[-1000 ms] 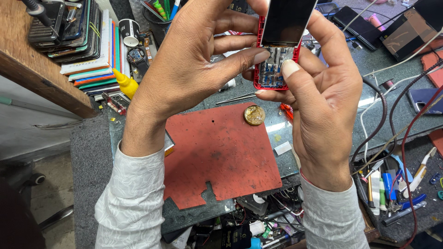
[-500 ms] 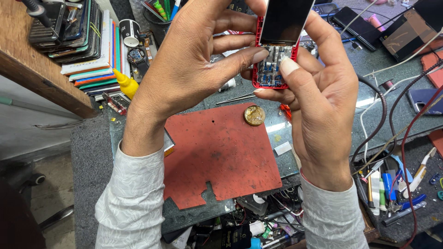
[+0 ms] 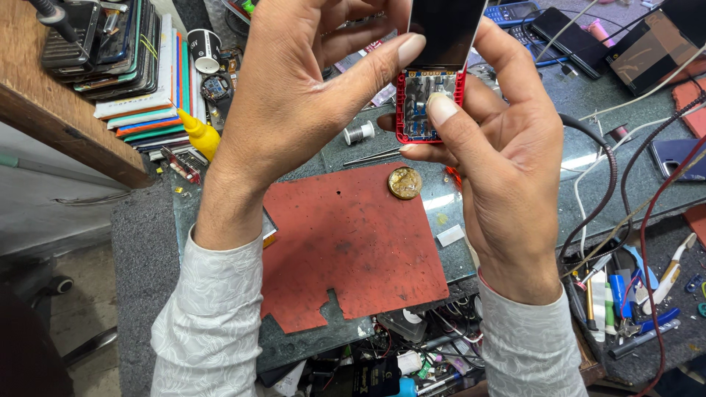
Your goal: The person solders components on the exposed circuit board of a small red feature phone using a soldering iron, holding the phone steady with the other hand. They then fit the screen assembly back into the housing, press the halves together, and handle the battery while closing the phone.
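Both my hands hold a small red-framed mobile phone (image 3: pixel 430 81) up above the bench, its dark screen at the top and its lower part open, showing bare circuitry. My left hand (image 3: pixel 294 88) grips its left side, thumb resting on the top of the open part. My right hand (image 3: pixel 500 162) supports it from below and right, thumb pressed on the exposed board. Under the hands lies a worn red work mat (image 3: pixel 346 250) with a round brass-coloured tin (image 3: pixel 405 182) at its far edge.
A stack of phones and coloured boxes (image 3: pixel 125 66) stands on a wooden shelf at left, with a yellow glue bottle (image 3: pixel 198 134) beside it. Tweezers and a small vial (image 3: pixel 360 134) lie behind the mat. Cables (image 3: pixel 610 191), pens and tools (image 3: pixel 632 294) crowd the right side.
The phone and both hands have shifted slightly upward in view; the grip is unchanged.
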`<state>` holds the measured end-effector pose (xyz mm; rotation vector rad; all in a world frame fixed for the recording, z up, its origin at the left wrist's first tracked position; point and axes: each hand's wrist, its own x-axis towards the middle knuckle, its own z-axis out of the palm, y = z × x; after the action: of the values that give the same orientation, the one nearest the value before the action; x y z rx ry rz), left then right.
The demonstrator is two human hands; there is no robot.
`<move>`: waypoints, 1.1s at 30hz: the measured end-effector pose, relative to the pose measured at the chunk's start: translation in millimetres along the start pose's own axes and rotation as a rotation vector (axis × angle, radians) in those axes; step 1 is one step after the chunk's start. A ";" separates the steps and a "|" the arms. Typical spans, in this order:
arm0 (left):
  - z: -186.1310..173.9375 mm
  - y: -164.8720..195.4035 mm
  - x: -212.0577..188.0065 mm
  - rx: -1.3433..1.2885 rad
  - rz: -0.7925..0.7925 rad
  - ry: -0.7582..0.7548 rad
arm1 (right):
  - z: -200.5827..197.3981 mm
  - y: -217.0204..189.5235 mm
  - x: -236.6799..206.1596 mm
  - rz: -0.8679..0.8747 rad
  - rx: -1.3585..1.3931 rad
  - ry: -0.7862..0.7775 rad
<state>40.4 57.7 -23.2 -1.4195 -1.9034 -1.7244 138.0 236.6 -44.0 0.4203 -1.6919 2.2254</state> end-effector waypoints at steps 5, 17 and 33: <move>0.6 -0.9 -0.8 0.016 0.017 0.019 | -1.2 2.0 0.0 0.004 -0.010 -0.002; 2.8 -2.8 -0.7 0.002 -0.028 0.074 | 10.2 -10.6 4.3 0.078 -0.034 0.077; 3.6 -6.3 -2.4 -0.040 -0.045 0.081 | 9.2 -9.1 2.9 0.070 -0.016 0.072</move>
<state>38.5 60.5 -30.1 -1.3085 -1.8828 -1.8216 139.6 230.2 -32.5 0.2774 -1.7102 2.2463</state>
